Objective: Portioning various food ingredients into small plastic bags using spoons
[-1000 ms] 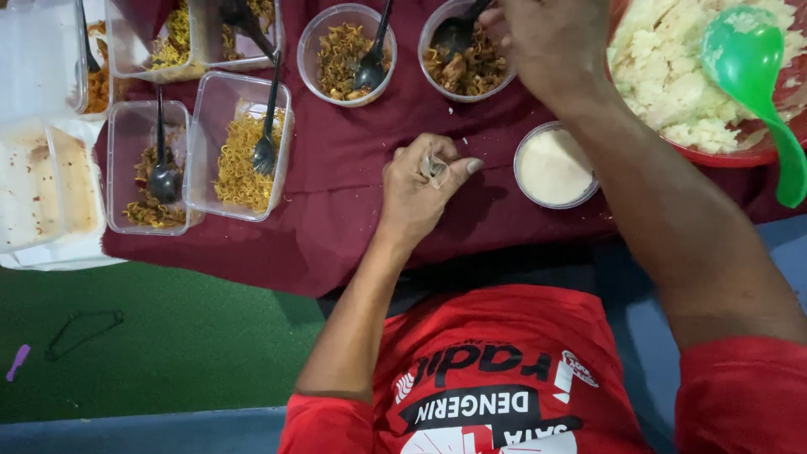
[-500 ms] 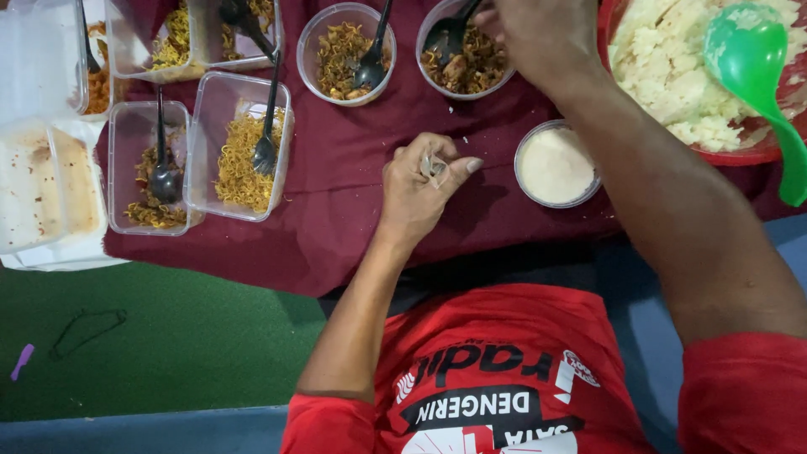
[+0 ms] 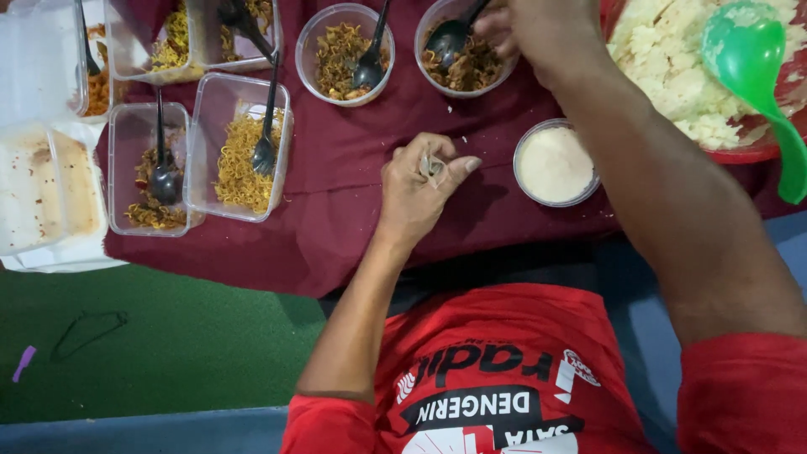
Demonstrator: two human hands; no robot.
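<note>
Head view: little has changed over the last second. The right hand (image 3: 546, 34) has been kept over the round bowl of dark food (image 3: 471, 63), shifted only slightly. Its fingers are curled about the handle of the black spoon (image 3: 450, 38) standing in that bowl. The left hand (image 3: 420, 189) has not been moved and is rested on the maroon-covered counter (image 3: 353, 193). A small pale crumpled scrap (image 3: 433, 166) is pinched between its thumb and forefinger; what it is cannot be told. The scooping is thus judged to be still at the dark-food bowl, with nothing carried away yet.

Counted:
- Two round bowls are seen, the second holding shredded brown food (image 3: 345, 55).
- One small round tub of white powder (image 3: 555, 164) is near the left hand.
- Four clear rectangular tubs of noodles and fried bits are seen, among them one of yellow noodles (image 3: 239, 151).
- One emptied white tray (image 3: 34, 185) is at the edge.
- Six black spoons are seen in all.
- One green ladle (image 3: 748, 59) lies in one red basin of rice (image 3: 672, 84).
</note>
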